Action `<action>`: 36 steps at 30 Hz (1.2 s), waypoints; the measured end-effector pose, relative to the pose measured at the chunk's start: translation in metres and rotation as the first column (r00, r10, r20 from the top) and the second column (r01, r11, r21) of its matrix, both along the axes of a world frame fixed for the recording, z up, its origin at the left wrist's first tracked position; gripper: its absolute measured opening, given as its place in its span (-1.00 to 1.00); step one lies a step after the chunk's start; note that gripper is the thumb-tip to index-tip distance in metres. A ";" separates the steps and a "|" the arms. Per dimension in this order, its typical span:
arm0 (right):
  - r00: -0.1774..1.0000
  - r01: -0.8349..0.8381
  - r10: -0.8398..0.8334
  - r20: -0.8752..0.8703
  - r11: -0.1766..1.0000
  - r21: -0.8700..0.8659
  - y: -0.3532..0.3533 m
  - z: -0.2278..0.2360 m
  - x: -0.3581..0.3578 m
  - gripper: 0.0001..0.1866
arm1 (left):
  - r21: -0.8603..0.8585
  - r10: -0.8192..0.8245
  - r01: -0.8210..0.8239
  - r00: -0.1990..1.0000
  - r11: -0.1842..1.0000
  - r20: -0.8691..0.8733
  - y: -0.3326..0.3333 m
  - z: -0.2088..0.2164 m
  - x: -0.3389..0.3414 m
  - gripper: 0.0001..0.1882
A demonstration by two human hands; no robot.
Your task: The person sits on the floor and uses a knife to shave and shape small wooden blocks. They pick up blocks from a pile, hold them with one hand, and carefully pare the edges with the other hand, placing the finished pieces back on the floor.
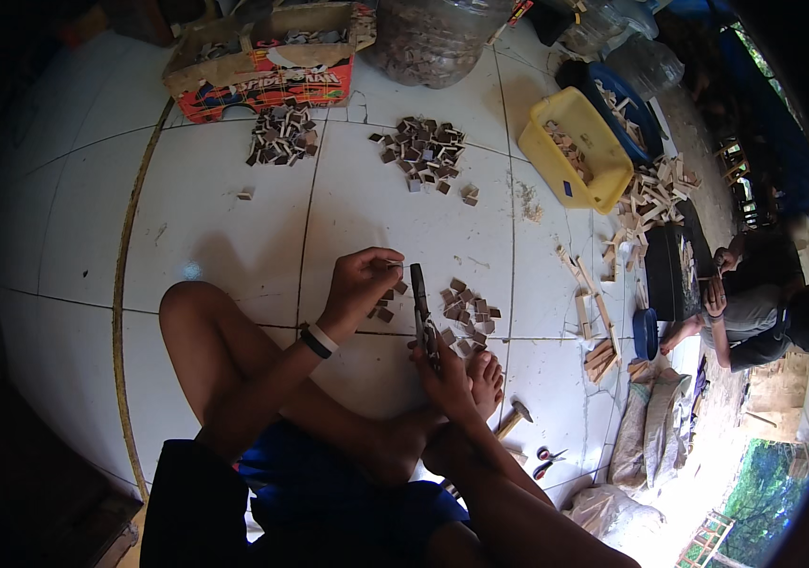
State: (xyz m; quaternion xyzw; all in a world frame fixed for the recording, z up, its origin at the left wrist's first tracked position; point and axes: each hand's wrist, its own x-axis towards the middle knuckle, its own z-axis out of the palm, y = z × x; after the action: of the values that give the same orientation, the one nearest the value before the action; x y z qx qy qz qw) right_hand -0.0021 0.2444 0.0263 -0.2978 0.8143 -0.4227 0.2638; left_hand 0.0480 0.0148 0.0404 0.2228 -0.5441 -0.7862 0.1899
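My left hand (362, 284) has a dark and white band on its wrist. Its fingertips are pinched together beside the top of a dark, narrow, stick-like tool (422, 298); what they hold is too small to make out. My right hand (447, 379) is closed round the lower part of this tool, which stands nearly upright in the view. Right of the tool, a loose group of small brown square pieces (466, 308) lies on the floor by my foot. A few more brown pieces (384, 310) lie partly hidden behind my left hand.
Farther off are two piles of square pieces (283, 134) (428, 147), a printed cardboard box (267, 80) and a yellow tub (565, 180). Wood strips (598, 312), a hammer (515, 417) and scissors (546, 461) lie to the right. Another person (755, 312) sits working at far right.
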 end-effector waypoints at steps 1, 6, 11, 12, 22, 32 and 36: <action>1.000 0.002 -0.002 -0.013 1.000 -0.007 0.000 0.000 0.000 -0.72 | 0.037 0.015 -0.014 1.000 0.999 -0.017 0.000 0.000 0.000 -0.74; 0.996 -0.018 0.016 0.087 0.999 0.028 0.001 0.006 -0.002 -0.42 | 0.183 0.049 -0.044 0.999 0.982 -0.023 0.002 -0.001 -0.001 -0.72; 1.000 0.006 -0.007 0.010 0.999 0.038 -0.002 0.010 0.000 -0.67 | 0.207 0.044 -0.034 0.998 0.978 -0.041 0.003 -0.001 -0.001 -0.72; 1.000 0.008 -0.008 0.002 0.999 0.039 -0.003 0.011 0.000 -0.66 | 0.209 0.044 -0.035 0.998 0.977 -0.037 0.002 -0.001 -0.002 -0.72; 0.996 -0.026 0.020 0.084 0.997 0.067 -0.010 0.036 0.001 -0.35 | 0.173 0.016 -0.015 1.000 0.985 -0.005 0.000 -0.002 0.001 -0.71; 0.987 -0.008 -0.011 0.160 0.993 0.115 -0.012 0.035 -0.001 -0.35 | 0.059 -0.048 0.051 0.998 0.997 -0.048 0.002 -0.003 -0.001 -0.69; 0.853 0.031 -0.140 0.503 0.975 0.219 -0.010 0.047 -0.006 -0.37 | -0.019 -0.058 0.056 0.991 0.998 -0.117 0.004 -0.004 -0.006 -0.68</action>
State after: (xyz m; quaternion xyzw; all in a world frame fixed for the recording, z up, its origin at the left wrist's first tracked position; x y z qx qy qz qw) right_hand -0.0086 0.2348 0.0738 -0.1087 0.7651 -0.4132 0.4816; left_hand 0.0425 0.0189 0.0359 0.1591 -0.5443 -0.7989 0.2007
